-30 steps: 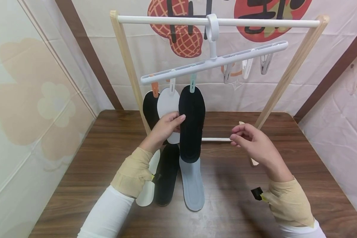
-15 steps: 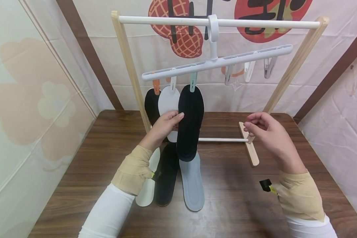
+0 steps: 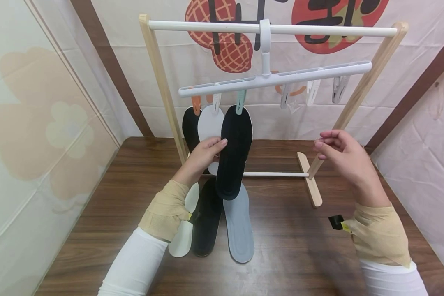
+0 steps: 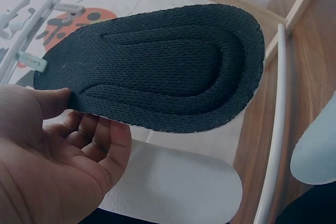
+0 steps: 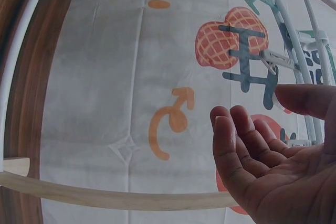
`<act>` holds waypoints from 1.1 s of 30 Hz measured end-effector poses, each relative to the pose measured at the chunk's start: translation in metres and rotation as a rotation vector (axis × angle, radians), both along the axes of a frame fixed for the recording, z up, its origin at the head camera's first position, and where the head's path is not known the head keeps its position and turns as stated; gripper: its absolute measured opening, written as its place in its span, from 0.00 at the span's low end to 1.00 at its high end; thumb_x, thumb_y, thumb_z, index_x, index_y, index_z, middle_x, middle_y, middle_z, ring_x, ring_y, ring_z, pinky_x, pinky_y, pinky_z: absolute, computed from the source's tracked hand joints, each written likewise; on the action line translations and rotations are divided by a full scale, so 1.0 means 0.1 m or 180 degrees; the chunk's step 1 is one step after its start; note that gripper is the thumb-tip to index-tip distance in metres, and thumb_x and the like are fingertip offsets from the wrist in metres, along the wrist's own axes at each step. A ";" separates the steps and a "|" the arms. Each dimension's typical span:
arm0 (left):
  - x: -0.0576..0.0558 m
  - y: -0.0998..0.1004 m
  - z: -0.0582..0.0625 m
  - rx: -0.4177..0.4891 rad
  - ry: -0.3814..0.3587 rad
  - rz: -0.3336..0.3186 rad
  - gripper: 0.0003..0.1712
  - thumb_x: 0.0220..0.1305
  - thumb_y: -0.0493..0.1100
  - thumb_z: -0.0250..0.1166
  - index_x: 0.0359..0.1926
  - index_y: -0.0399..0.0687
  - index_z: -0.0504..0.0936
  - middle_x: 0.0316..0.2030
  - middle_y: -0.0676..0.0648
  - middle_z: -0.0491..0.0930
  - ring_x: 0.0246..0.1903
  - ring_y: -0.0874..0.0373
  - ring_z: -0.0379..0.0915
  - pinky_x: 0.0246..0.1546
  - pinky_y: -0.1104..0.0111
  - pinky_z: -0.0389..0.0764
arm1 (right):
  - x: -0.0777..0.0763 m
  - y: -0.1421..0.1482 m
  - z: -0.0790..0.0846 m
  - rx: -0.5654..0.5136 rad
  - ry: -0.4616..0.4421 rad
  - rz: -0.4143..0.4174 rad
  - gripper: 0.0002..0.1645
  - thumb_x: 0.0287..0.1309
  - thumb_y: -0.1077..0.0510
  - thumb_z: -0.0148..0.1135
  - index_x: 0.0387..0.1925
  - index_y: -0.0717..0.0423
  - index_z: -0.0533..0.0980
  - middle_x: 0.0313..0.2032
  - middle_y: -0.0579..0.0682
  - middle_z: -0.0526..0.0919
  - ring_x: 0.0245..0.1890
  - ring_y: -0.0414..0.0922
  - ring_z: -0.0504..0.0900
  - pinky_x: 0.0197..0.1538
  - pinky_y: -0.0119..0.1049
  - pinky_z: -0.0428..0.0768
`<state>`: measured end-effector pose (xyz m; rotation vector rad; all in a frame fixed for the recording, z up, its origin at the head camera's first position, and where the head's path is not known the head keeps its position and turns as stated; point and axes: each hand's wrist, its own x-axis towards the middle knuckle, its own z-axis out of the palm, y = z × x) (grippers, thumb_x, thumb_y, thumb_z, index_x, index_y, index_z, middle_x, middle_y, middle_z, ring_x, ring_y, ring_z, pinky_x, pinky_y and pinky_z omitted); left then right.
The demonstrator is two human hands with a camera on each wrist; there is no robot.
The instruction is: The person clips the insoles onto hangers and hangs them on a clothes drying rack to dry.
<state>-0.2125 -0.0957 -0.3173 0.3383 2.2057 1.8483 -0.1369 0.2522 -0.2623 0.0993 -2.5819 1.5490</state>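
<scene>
A black insole (image 3: 238, 152) hangs from a teal clip (image 3: 241, 101) on a white clip hanger (image 3: 274, 79), whose left end sits lower than its right. My left hand (image 3: 202, 156) pinches this insole's left edge, thumb on the front face and fingers behind. Left of it hang a white insole (image 3: 209, 121) from a white clip and another black insole (image 3: 189, 125) from an orange clip. In the right wrist view, my right hand (image 5: 278, 166) holds nothing, its fingers loosely bent and thumb apart. It is by the rack's right post (image 3: 366, 78).
On the wooden table (image 3: 288, 255) lie a white insole (image 3: 181, 240), a black insole (image 3: 207, 224) and a grey insole (image 3: 241, 232). The rack's white top rail (image 3: 325, 30) carries the hanger. Several unused clips (image 3: 312, 92) dangle on its right side.
My right hand has moved right and upward. The hanger has turned closer to level, its right end lower. The pinched insole's bottom has shifted slightly left with my left hand still on it.
</scene>
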 end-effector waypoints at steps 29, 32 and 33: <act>0.04 -0.03 0.02 -0.0020 -0.0091 0.0093 0.19 0.78 0.52 0.53 0.37 0.41 0.76 0.37 0.45 0.72 0.44 0.50 0.70 0.52 0.59 0.75 | -0.42 0.25 0.51 -0.0997 0.0142 -0.0109 0.37 0.65 0.58 0.66 0.68 0.68 0.60 0.46 0.45 0.78 0.45 0.36 0.82 0.45 0.22 0.80; 0.04 -0.04 0.02 -0.0028 -0.0080 0.0086 0.19 0.78 0.52 0.53 0.39 0.41 0.77 0.38 0.46 0.72 0.45 0.51 0.70 0.52 0.59 0.75 | -0.44 0.23 0.53 -0.0969 0.0114 -0.0104 0.41 0.65 0.57 0.67 0.71 0.69 0.58 0.54 0.52 0.75 0.47 0.37 0.81 0.48 0.22 0.79; 0.04 -0.04 0.02 -0.0024 -0.0083 0.0089 0.19 0.78 0.52 0.53 0.39 0.41 0.77 0.38 0.46 0.72 0.45 0.51 0.69 0.53 0.59 0.74 | -0.45 0.22 0.54 -0.0936 0.0087 -0.0117 0.43 0.65 0.57 0.66 0.72 0.69 0.57 0.57 0.55 0.73 0.48 0.37 0.80 0.49 0.22 0.79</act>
